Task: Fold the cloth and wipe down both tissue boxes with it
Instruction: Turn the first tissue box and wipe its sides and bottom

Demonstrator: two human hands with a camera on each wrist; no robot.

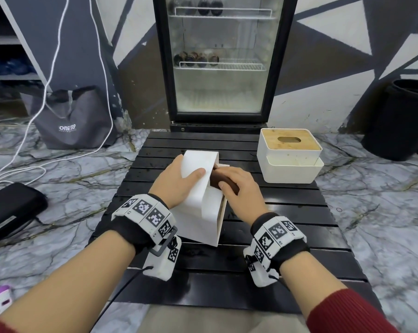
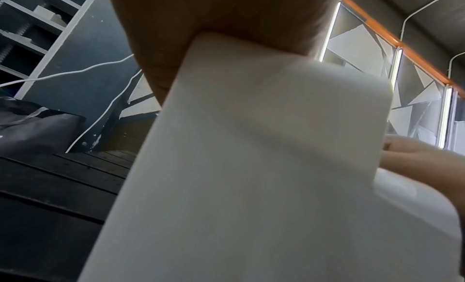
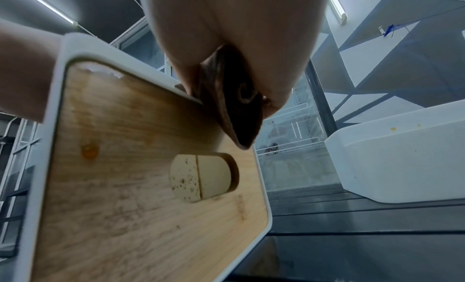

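Note:
A white tissue box (image 1: pixel 198 212) stands tipped on its side on the black slatted table (image 1: pixel 287 239), its wooden lid (image 3: pixel 125 186) facing right. My left hand (image 1: pixel 179 179) grips the top of the box, thumb across its white wall (image 2: pixel 251 167). My right hand (image 1: pixel 241 186) holds a folded brown cloth (image 1: pixel 217 180) against the upper part of the lid; the right wrist view shows the cloth (image 3: pixel 234 111) touching the wood above the oval slot. An orange spot marks the lid. The second tissue box (image 1: pixel 289 162), also white with a wooden lid, sits upright at the table's back right.
A glass-door fridge (image 1: pixel 217 63) stands just behind the table. On the marble floor are a grey bag (image 1: pixel 73 121) and white cables at the left, a black case (image 1: pixel 8 210) at the near left, and a black bin (image 1: pixel 400 121) at the right.

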